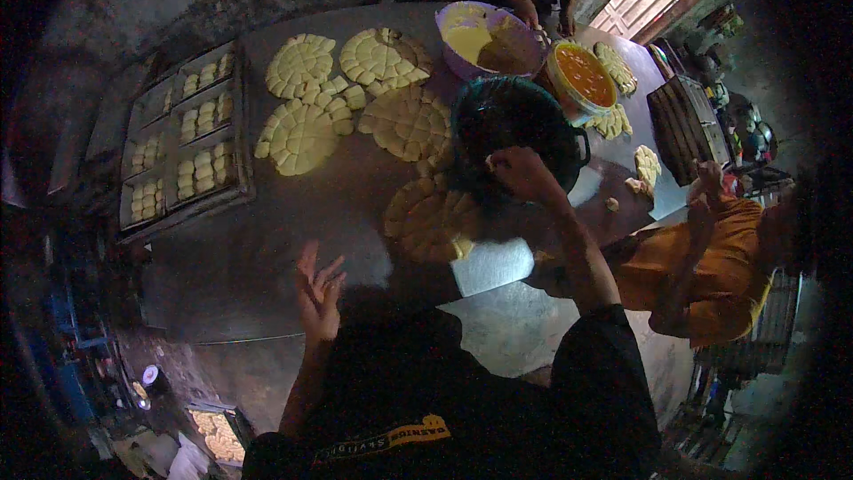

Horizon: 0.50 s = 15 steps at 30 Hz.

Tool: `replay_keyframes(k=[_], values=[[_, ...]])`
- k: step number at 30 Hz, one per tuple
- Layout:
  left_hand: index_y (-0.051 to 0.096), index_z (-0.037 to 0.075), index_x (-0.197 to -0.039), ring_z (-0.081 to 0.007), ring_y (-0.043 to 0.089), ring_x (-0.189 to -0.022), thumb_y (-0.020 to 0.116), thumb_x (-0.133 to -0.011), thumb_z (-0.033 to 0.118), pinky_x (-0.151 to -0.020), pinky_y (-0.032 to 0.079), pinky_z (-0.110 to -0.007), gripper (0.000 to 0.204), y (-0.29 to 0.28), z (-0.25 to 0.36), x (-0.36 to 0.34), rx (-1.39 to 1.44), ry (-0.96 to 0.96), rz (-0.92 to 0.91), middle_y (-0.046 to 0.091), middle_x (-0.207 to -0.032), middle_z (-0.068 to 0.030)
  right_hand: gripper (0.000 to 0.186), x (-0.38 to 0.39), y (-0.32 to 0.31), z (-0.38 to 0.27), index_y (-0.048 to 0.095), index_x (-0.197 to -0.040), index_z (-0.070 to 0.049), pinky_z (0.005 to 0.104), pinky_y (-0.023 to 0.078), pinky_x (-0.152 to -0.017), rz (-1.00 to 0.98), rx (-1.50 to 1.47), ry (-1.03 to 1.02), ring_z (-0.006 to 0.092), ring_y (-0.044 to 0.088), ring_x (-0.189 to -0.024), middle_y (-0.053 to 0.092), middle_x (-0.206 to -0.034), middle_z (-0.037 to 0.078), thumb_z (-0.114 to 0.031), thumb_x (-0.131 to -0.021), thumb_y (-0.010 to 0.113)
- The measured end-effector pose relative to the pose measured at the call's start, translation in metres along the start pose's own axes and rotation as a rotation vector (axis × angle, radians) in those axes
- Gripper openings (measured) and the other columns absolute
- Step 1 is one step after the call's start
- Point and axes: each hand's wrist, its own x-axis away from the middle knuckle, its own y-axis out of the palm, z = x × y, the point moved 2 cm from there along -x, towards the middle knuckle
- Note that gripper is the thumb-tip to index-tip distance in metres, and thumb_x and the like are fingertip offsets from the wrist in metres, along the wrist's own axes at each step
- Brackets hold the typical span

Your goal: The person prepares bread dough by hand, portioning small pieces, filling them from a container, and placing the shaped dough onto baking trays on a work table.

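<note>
Black basin [498, 120], one, five dough rounds [298, 136] leftward; left fingers [307, 262] spread, empty; right fingers [500, 163] curled, hold unclear

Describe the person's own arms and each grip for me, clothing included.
The dark, black-looking top bears a pale and orange print. Its plain right sleeve ends near the elbow, leaving the forearm bare; the left forearm is bare too. The left grip and right grip are ungloved five-fingered hands.

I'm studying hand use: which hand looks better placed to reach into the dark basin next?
Probably the right hand: it shows over the dark basin, while the open left hand is well apart from it, leftward.
</note>
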Motion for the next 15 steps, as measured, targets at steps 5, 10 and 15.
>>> replay_keyframes(k=[5,10,15], values=[[0.040,0.003,-0.140,-0.0307,0.058,-0.115,0.052,-0.099,0.026,-0.090,0.051,-0.040,0.048,-0.005,0.017,-0.011,0.081,-0.017,-0.093,0.042,-0.143,-0.0179,0.028,0.009,0.027,-0.011,0.065,-0.106,-0.004,0.0504,0.049,-0.083,0.165,0.023,0.109,0.0410,0.063,-0.093,0.066,-0.100,0.023,-0.023,-0.094,0.049],[0.053,0.001,-0.127,-0.0273,0.058,-0.115,0.052,-0.100,0.023,-0.091,0.051,-0.040,0.035,-0.023,0.038,-0.013,0.116,-0.167,-0.329,0.052,-0.135,-0.0150,0.030,0.017,0.038,-0.092,0.064,-0.107,0.000,0.0366,0.047,-0.084,0.189,-0.604,0.152,0.0248,0.064,-0.097,0.068,-0.103,0.010,-0.025,-0.094,0.055],[0.057,0.001,-0.121,-0.0208,0.060,-0.105,0.054,-0.100,0.022,-0.094,0.048,-0.037,0.030,-0.034,0.029,-0.007,0.509,-0.328,-0.247,0.058,-0.121,-0.0114,0.034,0.048,0.098,-0.211,0.062,-0.111,0.003,0.0301,0.046,-0.088,-0.260,-1.125,0.177,0.0170,0.060,-0.101,0.065,-0.106,0.005,-0.027,-0.098,0.054]])
